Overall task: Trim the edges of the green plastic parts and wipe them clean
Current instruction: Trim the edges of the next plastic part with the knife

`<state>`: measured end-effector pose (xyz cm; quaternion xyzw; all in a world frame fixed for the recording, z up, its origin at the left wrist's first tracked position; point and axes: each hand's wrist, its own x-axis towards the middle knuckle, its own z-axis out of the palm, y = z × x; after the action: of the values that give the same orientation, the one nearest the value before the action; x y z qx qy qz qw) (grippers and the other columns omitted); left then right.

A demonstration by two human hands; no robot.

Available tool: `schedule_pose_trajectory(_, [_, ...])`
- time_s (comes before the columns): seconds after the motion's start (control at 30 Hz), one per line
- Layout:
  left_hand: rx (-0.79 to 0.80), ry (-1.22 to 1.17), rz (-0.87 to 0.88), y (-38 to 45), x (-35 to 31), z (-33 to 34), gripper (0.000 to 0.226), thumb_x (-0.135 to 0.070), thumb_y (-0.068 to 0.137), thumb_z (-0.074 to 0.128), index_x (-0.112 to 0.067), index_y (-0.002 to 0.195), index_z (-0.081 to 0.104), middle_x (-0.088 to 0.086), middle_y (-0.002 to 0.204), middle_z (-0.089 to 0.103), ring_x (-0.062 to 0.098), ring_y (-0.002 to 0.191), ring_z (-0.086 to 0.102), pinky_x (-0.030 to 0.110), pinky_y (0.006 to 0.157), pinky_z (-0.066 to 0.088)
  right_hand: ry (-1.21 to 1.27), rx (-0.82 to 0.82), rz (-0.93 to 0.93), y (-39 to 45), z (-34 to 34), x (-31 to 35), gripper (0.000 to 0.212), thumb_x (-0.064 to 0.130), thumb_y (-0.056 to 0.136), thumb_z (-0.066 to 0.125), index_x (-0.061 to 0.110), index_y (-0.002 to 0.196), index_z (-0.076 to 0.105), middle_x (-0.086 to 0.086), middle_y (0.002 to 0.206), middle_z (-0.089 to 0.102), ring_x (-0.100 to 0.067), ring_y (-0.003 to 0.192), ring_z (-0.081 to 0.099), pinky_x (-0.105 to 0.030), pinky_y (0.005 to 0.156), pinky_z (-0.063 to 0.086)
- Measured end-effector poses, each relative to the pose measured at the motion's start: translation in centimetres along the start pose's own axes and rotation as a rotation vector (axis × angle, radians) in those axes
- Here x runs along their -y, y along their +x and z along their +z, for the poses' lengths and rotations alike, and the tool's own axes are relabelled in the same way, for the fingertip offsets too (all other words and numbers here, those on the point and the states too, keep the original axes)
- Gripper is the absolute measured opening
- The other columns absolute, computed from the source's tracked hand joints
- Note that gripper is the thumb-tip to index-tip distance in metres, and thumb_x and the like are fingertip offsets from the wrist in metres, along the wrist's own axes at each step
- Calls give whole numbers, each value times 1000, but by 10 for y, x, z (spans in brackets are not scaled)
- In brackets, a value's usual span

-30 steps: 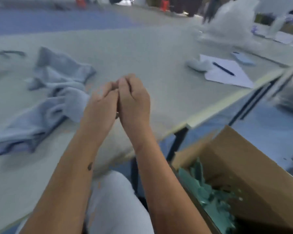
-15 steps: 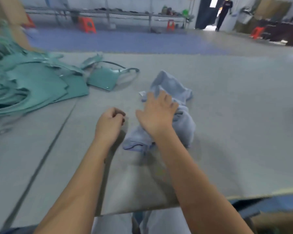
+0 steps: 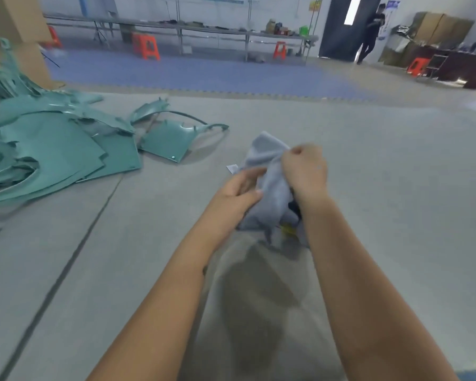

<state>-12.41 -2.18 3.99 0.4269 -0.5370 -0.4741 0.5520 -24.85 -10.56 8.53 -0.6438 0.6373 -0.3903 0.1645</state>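
With my left hand [image 3: 241,188] and right hand [image 3: 304,171] both bunching the grey cloth [image 3: 270,188], no part is in hand yet; the green plastic parts [image 3: 66,149] lie piled far left, apparently unwiped.

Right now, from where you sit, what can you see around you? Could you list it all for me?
green plastic parts: a heap, too many to count, teal green, table's left side
single green part: one, teal green, lying just right of the heap
cloth: one, pale blue-grey, lifted in front of the person
table: one, grey, filling the foreground
stools: several, orange, on the floor behind
cardboard boxes: stacked, brown, far left
walking person: one, dark clothes, by the door
left hand: holds the cloth
right hand: grips the cloth
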Motion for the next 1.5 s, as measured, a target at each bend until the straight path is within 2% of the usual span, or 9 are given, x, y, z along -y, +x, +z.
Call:
schedule_pose_trajectory(0.17, [85, 466, 133, 14, -13, -10, 78, -4, 88, 61, -37, 149, 26, -6, 162, 6, 4, 147, 4, 22, 116, 18, 687, -586, 45, 37, -25, 21, 14, 6, 96, 45, 8, 102, 57, 6, 87, 55, 3, 72, 51, -4, 66, 37])
schedule_pose_trajectory(0.27, [-69, 690, -23, 15, 1, -29, 77, -14, 83, 65, -26, 150, 28, 6, 161, 13, 18, 149, 2, 34, 120, 12, 685, -333, 102, 43, -15, 16, 35, 17, 98, 45, 17, 133, 48, 0, 123, 54, -6, 104, 56, -4, 83, 39])
schedule_pose_trajectory(0.4, [-219, 750, -211, 2, 27, -60, 60, -15, 87, 62, -24, 142, 44, 7, 156, 28, 21, 149, 7, 31, 117, 15, 183, -108, 114, 22, 19, 2, 48, 24, 91, 47, 22, 139, 46, -5, 145, 40, -25, 126, 46, -31, 101, 34])
schedule_pose_trajectory(0.5, [-291, 755, -169, 1, 30, -83, 44, -13, 88, 60, -22, 131, 57, 5, 145, 46, 22, 148, 9, 26, 112, 16, 51, -37, 28, -1, 42, 0, 40, 20, 89, 47, 21, 128, 55, -6, 138, 41, -28, 122, 46, -36, 102, 37])
schedule_pose_trajectory(0.67, [-474, 854, -152, -6, 29, -121, 35, -9, 86, 56, -21, 118, 65, 4, 135, 55, 25, 143, 25, 31, 114, 22, -305, 458, -108, -18, 46, 5, 15, 23, 89, 50, 16, 77, 55, -4, 79, 56, -27, 80, 52, -29, 63, 35])
schedule_pose_trajectory(0.8, [-508, 892, -212, -15, 37, -133, 29, -14, 87, 56, -22, 112, 67, 5, 126, 59, 24, 126, 46, 32, 106, 36, -775, 602, -146, -21, 31, 5, 12, 21, 81, 60, 19, 84, 48, -5, 90, 55, -27, 85, 55, -30, 70, 43])
schedule_pose_trajectory(1.2, [-433, 1139, -140, -13, 40, -129, 24, -17, 87, 52, -22, 107, 64, -2, 118, 62, 21, 115, 52, 35, 102, 35, -547, 610, -93, -31, 18, -12, 7, 15, 76, 67, 8, 74, 69, -10, 78, 69, -30, 80, 63, -38, 74, 52])
schedule_pose_trajectory(1.37, [-439, 1172, -131, -11, 43, -131, 22, -20, 88, 51, -22, 107, 64, -2, 119, 62, 21, 114, 51, 34, 100, 32, -30, 468, -241, -29, 39, 10, 16, 11, 80, 66, 14, 65, 61, 3, 57, 54, -14, 57, 49, -28, 56, 39])
schedule_pose_trajectory(1.5, [-431, 1146, -138, -12, 42, -131, 22, -19, 89, 52, -21, 107, 63, -3, 118, 61, 19, 113, 50, 31, 97, 32, 296, 280, -127, -42, 86, 23, 11, 18, 88, 63, 23, 78, 60, 11, 67, 58, -9, 67, 55, -16, 57, 37])
